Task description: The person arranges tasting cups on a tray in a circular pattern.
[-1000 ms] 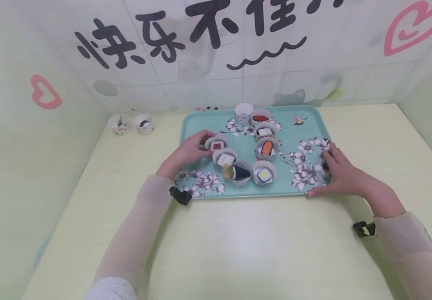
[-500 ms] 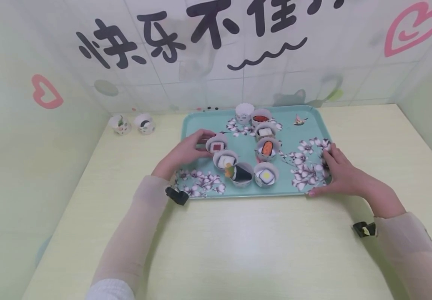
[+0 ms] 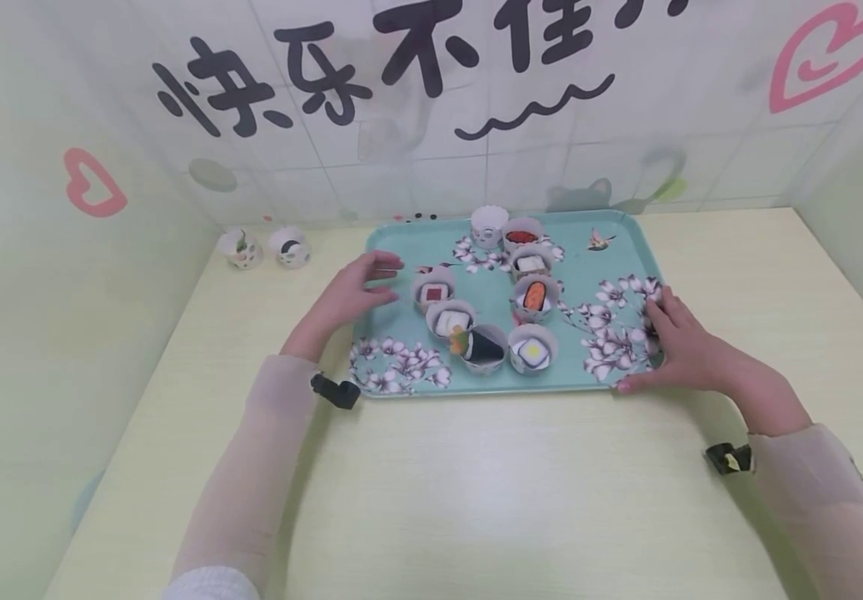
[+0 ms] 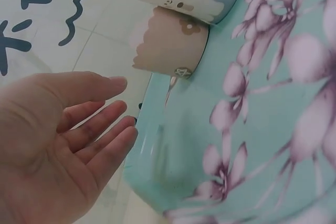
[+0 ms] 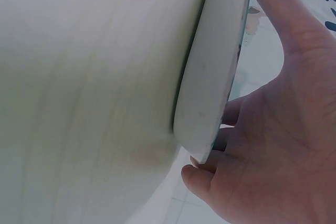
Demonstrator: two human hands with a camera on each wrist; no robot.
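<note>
My left hand (image 3: 345, 296) is held over the left side of a flowered turquoise tray (image 3: 476, 287), fingers spread and holding nothing. Just right of its fingertips stands a paper cup with a red-centred toy sushi piece (image 3: 434, 293), apart from the hand. In the left wrist view, the fingers face a brownish paper cup (image 4: 173, 40). My right hand (image 3: 694, 354) grips the tray's near right corner, thumb at the front edge and fingers along the right edge. The tray's pale side (image 5: 210, 77) shows in the right wrist view.
More sushi cups form a curve on the tray, including a dark cone roll (image 3: 484, 347), an orange-topped piece (image 3: 533, 296) and a yellow-centred piece (image 3: 531, 353). Two cups (image 3: 240, 250) stand at the table's back left. A printed wall (image 3: 431, 167) rises behind.
My left hand has let go of the cup with the red-centred piece and drawn back to the left. The right hand stays at the tray corner.
</note>
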